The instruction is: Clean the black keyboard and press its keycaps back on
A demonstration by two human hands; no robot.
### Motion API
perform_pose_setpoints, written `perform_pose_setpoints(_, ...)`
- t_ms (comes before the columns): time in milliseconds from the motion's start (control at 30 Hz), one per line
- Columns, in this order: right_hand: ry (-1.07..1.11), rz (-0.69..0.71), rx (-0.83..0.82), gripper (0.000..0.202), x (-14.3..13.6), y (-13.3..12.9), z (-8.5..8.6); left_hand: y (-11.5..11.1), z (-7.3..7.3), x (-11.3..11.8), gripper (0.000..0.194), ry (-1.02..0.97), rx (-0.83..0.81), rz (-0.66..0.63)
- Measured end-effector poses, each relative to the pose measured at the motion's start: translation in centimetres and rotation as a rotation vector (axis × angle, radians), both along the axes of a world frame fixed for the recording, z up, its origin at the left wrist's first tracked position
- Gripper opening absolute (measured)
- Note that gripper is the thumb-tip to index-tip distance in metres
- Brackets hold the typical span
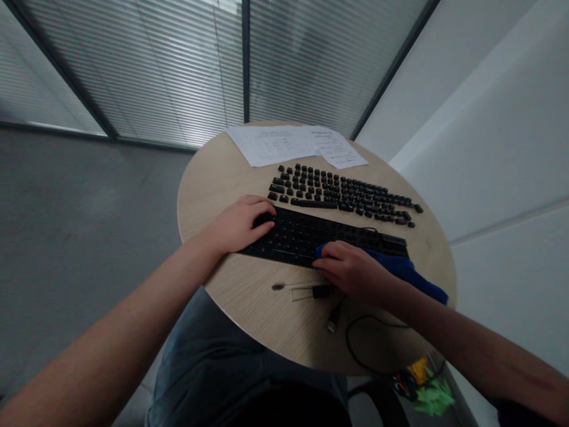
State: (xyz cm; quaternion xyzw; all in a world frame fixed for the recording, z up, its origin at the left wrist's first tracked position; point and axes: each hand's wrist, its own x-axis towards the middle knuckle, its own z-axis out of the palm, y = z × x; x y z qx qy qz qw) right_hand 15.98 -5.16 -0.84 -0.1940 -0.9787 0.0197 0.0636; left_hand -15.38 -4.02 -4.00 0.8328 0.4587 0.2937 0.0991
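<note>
A black keyboard (293,234) with its keycaps off lies slantwise on the round table (249,308). My left hand (242,224) grips its left end, thumb and fingers curled over the edge. Pinched in my right hand (349,267) is a blue cloth (411,271), pressed on the near edge of the keyboard right of its middle. The rest of the cloth trails right, under my wrist and over the keyboard's right end. Beyond the keyboard, the loose black keycaps (315,204) are laid out in rows.
Nearer me lie a wire keycap puller (302,293) with a dark handle, a thin stick with a dark tip (278,287), a USB plug (332,325) and its looping cable (349,344). Printed papers (275,145) cover the far edge. Colourful scraps (433,396) sit below, right of the table.
</note>
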Motion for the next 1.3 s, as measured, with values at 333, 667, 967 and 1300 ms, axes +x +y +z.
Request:
perform_pose_setpoints(333,0.202,-0.033,-0.175,0.022,2.2,0.7,4.0,0.1,-0.1,-0.1,0.027,-0.019,0.009,-0.003)
perform_pose_setpoints(667,0.078,0.062,-0.061,0.011,-0.9,1.0,0.5,0.0,-0.3,-0.1,0.027,-0.009,0.016,0.005)
perform_pose_setpoints(967,-0.132,0.114,0.003,0.022,-1.9,1.0,1.3,-0.2,0.1,0.2,0.025,-0.019,0.001,0.014)
perform_pose_setpoints(1300,-0.227,0.155,0.078,0.022,-4.6,0.0,1.6,-0.2,0.1,0.3,0.023,-0.014,0.015,0.031)
